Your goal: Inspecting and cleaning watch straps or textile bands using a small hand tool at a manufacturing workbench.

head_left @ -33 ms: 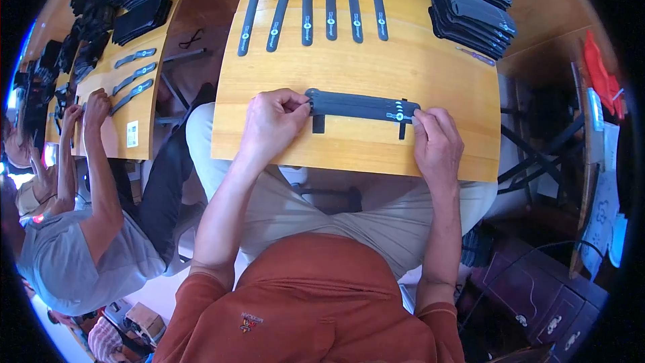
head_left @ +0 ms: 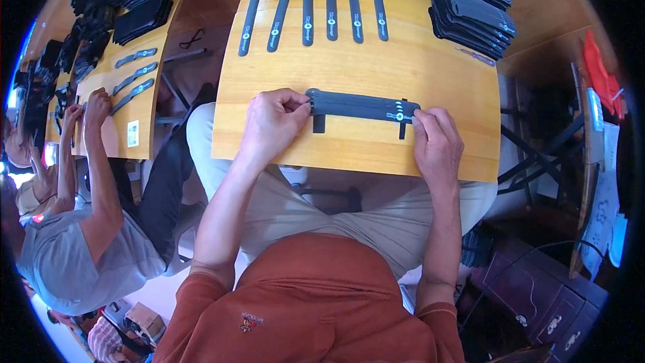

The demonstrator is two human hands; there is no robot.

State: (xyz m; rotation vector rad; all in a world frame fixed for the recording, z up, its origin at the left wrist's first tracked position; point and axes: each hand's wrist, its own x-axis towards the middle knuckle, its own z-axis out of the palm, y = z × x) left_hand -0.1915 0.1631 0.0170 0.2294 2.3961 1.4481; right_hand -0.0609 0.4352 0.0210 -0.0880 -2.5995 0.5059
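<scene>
A short stack of dark grey straps (head_left: 359, 105) lies crosswise near the front of the wooden table. My left hand (head_left: 277, 121) pinches its left end between thumb and fingers. At the right end, beside a white printed mark, my right hand (head_left: 438, 140) grips the straps' edge. Below the stack, a black strip (head_left: 319, 124) shows near the left end and a thinner black strip (head_left: 402, 132) near the right end. Farther back, several single grey straps (head_left: 331, 7) lie side by side, lengthwise, each with a rounded head at the far end.
Bundled dark straps (head_left: 474, 20) are piled at the table's far right, with a purple-handled screwdriver (head_left: 476, 56) in front. To the left, a co-worker in a grey shirt (head_left: 101, 255) works at another table (head_left: 138, 114) holding straps and black stacks. Dark drawers (head_left: 537, 296) stand at lower right.
</scene>
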